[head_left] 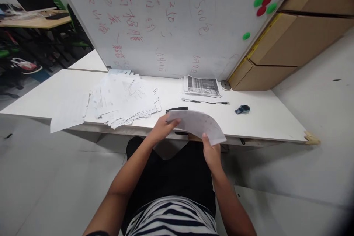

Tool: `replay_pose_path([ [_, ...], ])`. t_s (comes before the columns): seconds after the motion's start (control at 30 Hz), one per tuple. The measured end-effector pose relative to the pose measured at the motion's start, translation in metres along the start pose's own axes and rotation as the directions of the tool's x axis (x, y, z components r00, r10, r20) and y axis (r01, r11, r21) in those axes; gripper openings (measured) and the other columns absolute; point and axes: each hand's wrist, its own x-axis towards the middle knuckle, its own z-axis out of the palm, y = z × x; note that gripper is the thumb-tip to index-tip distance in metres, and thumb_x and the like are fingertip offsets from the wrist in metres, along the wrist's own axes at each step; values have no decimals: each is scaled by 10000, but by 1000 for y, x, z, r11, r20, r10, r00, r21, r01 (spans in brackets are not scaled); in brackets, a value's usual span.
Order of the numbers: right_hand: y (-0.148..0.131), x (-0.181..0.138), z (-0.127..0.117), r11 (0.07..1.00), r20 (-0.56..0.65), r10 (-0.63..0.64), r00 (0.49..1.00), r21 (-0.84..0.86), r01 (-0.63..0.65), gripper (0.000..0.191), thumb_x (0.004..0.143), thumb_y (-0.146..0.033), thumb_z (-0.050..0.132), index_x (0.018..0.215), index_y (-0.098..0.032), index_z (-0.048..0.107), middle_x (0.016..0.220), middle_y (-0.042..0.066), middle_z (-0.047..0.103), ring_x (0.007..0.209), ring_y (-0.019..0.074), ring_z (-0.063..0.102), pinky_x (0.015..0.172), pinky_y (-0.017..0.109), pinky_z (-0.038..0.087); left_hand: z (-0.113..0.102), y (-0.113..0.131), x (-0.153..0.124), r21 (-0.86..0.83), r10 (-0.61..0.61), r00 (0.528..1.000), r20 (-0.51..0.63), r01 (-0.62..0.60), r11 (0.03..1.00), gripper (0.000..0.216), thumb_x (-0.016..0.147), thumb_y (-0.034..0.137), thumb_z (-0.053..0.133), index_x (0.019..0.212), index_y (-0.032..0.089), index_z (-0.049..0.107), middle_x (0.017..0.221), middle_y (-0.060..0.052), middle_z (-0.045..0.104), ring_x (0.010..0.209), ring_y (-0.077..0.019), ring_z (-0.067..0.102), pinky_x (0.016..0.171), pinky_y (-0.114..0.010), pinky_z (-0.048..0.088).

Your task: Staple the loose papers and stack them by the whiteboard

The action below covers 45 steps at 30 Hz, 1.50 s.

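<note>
Between both hands a sheet of paper (197, 123) is held up, bent in a curve over the table's front edge; whether it is one sheet or a few I cannot tell. My left hand (163, 127) pinches its left end, thumb on top. At its lower right end my right hand (211, 153) grips it, thumb on the near face. Just behind the paper lies a black stapler-like object (177, 110), partly covered by it. A spread heap of loose papers (124, 97) lies to the left. Farther back is a neater stack of printed sheets (203, 86).
A whiteboard (177, 44) with red writing and round magnets stands behind the white table (257, 127). Cardboard boxes (309, 38) are piled at the right. A dark blue watch-like item (242, 109) lies on the right part. One sheet (68, 112) hangs over the front edge.
</note>
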Motion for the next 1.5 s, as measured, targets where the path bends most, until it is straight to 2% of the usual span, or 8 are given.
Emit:
replay_pose_path([
  [0.1, 29, -1, -28, 987, -147, 160, 976, 52, -154, 523, 752, -481, 667, 1155, -149, 646, 1217, 123, 646, 1154, 317, 586, 916, 425, 522, 2, -12, 13, 304, 125, 991, 39, -131, 944, 493, 881, 489, 527, 1300, 227, 531, 1274, -87, 597, 1160, -277, 543, 938, -402, 452],
  [0.23, 51, -5, -51, 938, -209, 243, 947, 298, -175, 555, 707, -433, 723, 1175, -159, 604, 1168, 99, 666, 930, 269, 682, 649, 371, 610, 18, -40, 41, 620, 255, 966, -40, -176, 764, 523, 864, 435, 576, 1310, 174, 495, 1368, -154, 492, 1248, -331, 432, 1010, -471, 348],
  [0.37, 46, -9, -60, 898, -167, 330, 929, 361, -254, 486, 659, -378, 781, 1055, -147, 621, 899, 46, 706, 530, 152, 622, 453, 299, 564, 30, -57, 61, 692, 196, 980, 6, -146, 707, 434, 878, 410, 560, 1230, 158, 537, 1130, -146, 604, 1050, -306, 526, 866, -419, 396],
  [0.43, 39, -9, -63, 883, -77, 347, 935, 362, -298, 416, 650, -358, 796, 981, -161, 639, 820, 17, 690, 475, 120, 562, 380, 257, 503, 29, -59, 65, 700, 192, 981, 40, -164, 695, 370, 891, 426, 539, 1156, 170, 571, 1021, -116, 621, 950, -276, 543, 805, -383, 396],
  [0.53, 30, -7, -68, 871, 128, 348, 929, 322, -371, 330, 669, -344, 794, 914, -167, 660, 718, -4, 652, 439, 98, 492, 337, 232, 434, 25, -59, 64, 688, 207, 975, 77, -203, 697, 349, 885, 454, 547, 1108, 188, 584, 987, -93, 620, 894, -253, 541, 756, -359, 386],
  [0.6, 26, -5, -71, 870, 204, 354, 913, 285, -401, 305, 681, -343, 789, 896, -166, 663, 664, -13, 625, 425, 89, 458, 335, 223, 413, 23, -58, 63, 672, 203, 974, 99, -216, 708, 346, 884, 460, 548, 1101, 192, 586, 977, -87, 621, 869, -247, 540, 730, -355, 380],
  [1.13, 26, 10, -66, 883, 256, 373, 892, 198, -426, 345, 679, -363, 786, 920, -147, 668, 702, 2, 615, 466, 89, 450, 326, 207, 370, 18, -59, 63, 539, 216, 962, 168, -274, 797, 325, 864, 459, 582, 1068, 207, 598, 958, -54, 631, 848, -221, 536, 718, -327, 374],
  [1.5, 23, 12, -58, 894, 331, 366, 870, 137, -428, 327, 711, -378, 769, 894, -132, 654, 647, -18, 559, 438, 56, 411, 322, 171, 366, 10, -49, 58, 370, 172, 968, 185, -231, 900, 295, 806, 434, 610, 1051, 271, 632, 1013, -2, 660, 917, -220, 558, 829, -360, 419],
])
